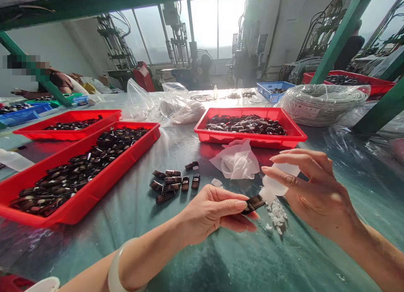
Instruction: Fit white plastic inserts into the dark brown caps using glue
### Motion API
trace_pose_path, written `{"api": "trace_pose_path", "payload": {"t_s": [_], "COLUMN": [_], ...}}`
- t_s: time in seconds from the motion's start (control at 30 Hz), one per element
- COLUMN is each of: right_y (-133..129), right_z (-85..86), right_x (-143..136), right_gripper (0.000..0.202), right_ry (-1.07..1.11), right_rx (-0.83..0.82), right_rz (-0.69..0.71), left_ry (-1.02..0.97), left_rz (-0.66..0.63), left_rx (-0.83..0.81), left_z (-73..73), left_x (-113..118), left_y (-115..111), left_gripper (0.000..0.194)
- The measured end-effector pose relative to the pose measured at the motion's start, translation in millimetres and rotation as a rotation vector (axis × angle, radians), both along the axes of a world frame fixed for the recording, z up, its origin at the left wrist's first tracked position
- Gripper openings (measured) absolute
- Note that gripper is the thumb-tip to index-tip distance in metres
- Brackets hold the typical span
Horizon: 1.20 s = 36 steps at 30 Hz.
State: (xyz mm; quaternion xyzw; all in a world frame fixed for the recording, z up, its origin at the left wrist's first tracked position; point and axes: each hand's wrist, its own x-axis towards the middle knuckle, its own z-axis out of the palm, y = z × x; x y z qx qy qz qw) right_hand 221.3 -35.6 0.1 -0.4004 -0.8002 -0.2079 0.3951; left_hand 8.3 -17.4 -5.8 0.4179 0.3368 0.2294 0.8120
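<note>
Between its thumb and fingers, my left hand (217, 212) grips a small glossy black plastic part (255, 204), tilted up to the right. My right hand (318, 191) is curled around a translucent white squeeze bottle (274, 184), whose lower end meets or nearly meets the part's right end; exact contact cannot be made out. Beneath the bottle lies a small pile of white pieces (277, 214). Several more black parts (172, 180) lie grouped on the table left of my hands. A crumpled white cloth or sheet (236, 161) rests just beyond them.
Red trays full of black parts stand at the left (132, 159), farther left (66, 134) and ahead (252, 142). A plastic-wrapped cable coil (322, 104) sits back right near a green post (344, 35). Another white bottle (14, 159) lies far left. A person (58, 81) sits beyond.
</note>
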Motion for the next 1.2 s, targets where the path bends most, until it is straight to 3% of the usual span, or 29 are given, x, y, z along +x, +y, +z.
{"api": "trace_pose_path", "payload": {"t_s": [0.17, 0.4, 0.7, 1.03, 1.2], "right_y": [0, -1, -2, -3, -2], "right_z": [0.1, 0.1, -4.5, -6.9, -9.5], "right_x": [0, -3, -3, -6, -7], "right_gripper": [0.035, 0.035, 0.040, 0.037, 0.038], "right_ry": [-0.006, -0.012, 0.021, -0.013, -0.004], "right_rx": [0.015, 0.005, 0.002, -0.002, -0.016], "right_rz": [-0.013, -0.004, -0.049, -0.073, -0.058], "left_ry": [0.002, -0.004, 0.039, 0.090, 0.124], "left_rz": [0.054, 0.103, 0.162, 0.134, 0.139], "left_rx": [-0.037, 0.088, 0.106, 0.188, 0.153], "left_z": [-0.1, -2.7, 0.3, -3.4, -3.3], "left_x": [0, 3, 10, 13, 13], "left_y": [0, -2, -6, -11, -12], "left_gripper": [0.021, 0.029, 0.029, 0.029, 0.030]}}
